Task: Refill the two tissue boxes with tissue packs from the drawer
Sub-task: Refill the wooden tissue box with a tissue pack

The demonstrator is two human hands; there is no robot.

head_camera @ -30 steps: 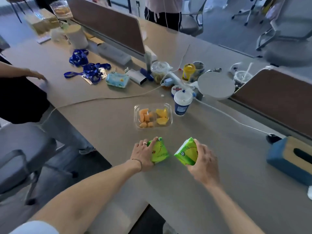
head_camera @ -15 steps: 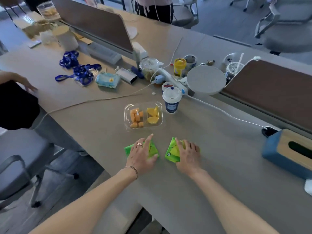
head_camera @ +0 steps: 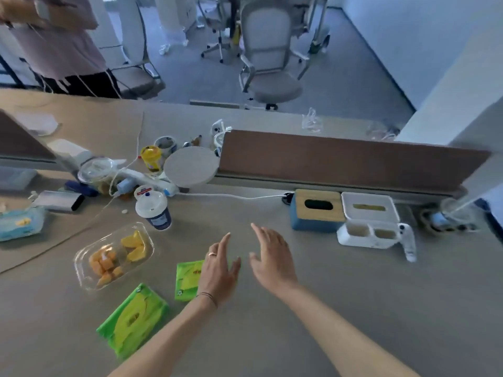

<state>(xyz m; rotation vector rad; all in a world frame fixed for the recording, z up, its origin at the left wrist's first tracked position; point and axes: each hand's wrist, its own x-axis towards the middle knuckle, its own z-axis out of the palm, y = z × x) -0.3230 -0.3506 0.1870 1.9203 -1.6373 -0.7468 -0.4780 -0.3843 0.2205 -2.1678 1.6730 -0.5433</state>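
Both hands hover over the grey surface with fingers straight and spread, holding nothing. Left hand (head_camera: 219, 270) partly covers one flat green tissue pack (head_camera: 187, 278); right hand (head_camera: 270, 259) is just beside it. Another green tissue pack (head_camera: 132, 321) lies toward the near edge. Blue wooden-lidded tissue box (head_camera: 315, 213) and white plastic tissue box (head_camera: 368, 210) touch at the far edge.

Two green tissue packs lie flat on the counter (head_camera: 353, 308): the near tissue pack (head_camera: 133, 321) sits askew at the left, the far tissue pack (head_camera: 189, 278) partly hidden. Against the divider stand a blue tissue box (head_camera: 315, 210) with a slotted wooden lid and, just beside it, a white tissue box (head_camera: 370, 213).
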